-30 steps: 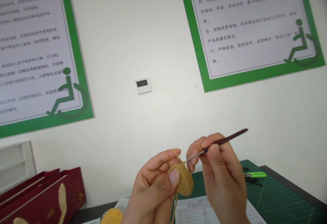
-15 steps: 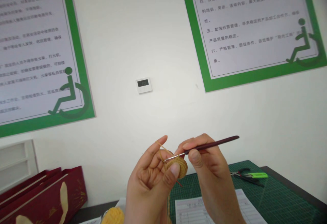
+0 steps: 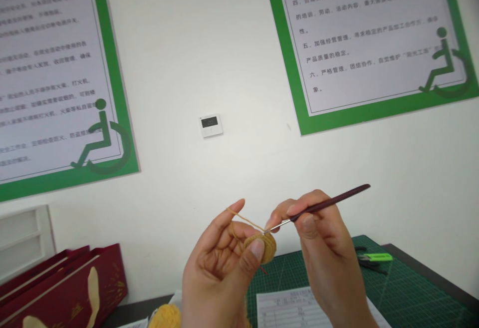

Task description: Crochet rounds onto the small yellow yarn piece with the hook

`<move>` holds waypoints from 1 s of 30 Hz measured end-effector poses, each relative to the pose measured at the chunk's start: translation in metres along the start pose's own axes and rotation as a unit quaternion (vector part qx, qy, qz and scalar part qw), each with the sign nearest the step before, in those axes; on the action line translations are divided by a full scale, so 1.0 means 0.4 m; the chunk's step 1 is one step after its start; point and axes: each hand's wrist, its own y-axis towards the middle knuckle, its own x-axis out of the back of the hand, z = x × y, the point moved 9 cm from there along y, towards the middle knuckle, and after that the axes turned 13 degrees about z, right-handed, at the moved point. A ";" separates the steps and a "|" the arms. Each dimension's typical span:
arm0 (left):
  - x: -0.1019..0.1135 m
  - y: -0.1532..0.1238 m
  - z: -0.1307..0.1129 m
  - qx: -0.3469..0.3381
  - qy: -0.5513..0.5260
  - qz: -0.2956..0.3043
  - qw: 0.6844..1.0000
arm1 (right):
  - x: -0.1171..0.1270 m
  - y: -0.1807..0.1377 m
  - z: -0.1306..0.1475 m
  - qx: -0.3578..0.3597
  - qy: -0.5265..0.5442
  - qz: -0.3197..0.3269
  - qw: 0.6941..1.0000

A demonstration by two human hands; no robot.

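Note:
Pinched between the thumb and fingers of my left hand point(image 3: 220, 258) is a small round mustard-yellow crochet piece point(image 3: 268, 249). A strand of yarn point(image 3: 245, 218) runs from my raised left index finger down to the top edge of the piece. My right hand point(image 3: 324, 238) grips a crochet hook point(image 3: 331, 202) by its dark maroon handle, much like a pen. The hook's metal tip meets the yarn at the top edge of the piece. A short red thread point(image 3: 264, 269) pokes out below the piece.
A green cutting mat point(image 3: 404, 288) covers the table, with a printed sheet point(image 3: 288, 308) and a bright green-handled tool point(image 3: 377, 257) on it. At lower left are a yellow yarn ball point(image 3: 164, 316) and maroon gift bags point(image 3: 63, 293). A thermostat point(image 3: 210, 126) hangs on the wall.
My right hand has moved right and slightly up, drawing the hook tip back from the left side of the crochet piece to its top edge. My left hand stays nearly in place.

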 end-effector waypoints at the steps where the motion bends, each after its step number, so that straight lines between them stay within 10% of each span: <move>1: 0.000 0.000 -0.001 -0.003 0.003 -0.002 1.000 | 0.001 -0.001 0.010 0.010 -0.019 -0.002 1.000; 16: -0.001 0.001 -0.018 -0.040 0.036 0.003 0.999 | -0.072 -0.008 0.131 0.183 -0.319 0.136 0.920; 30: -0.012 -0.013 0.002 0.008 -0.016 0.007 1.000 | -0.083 -0.033 0.143 0.227 -0.389 0.087 0.889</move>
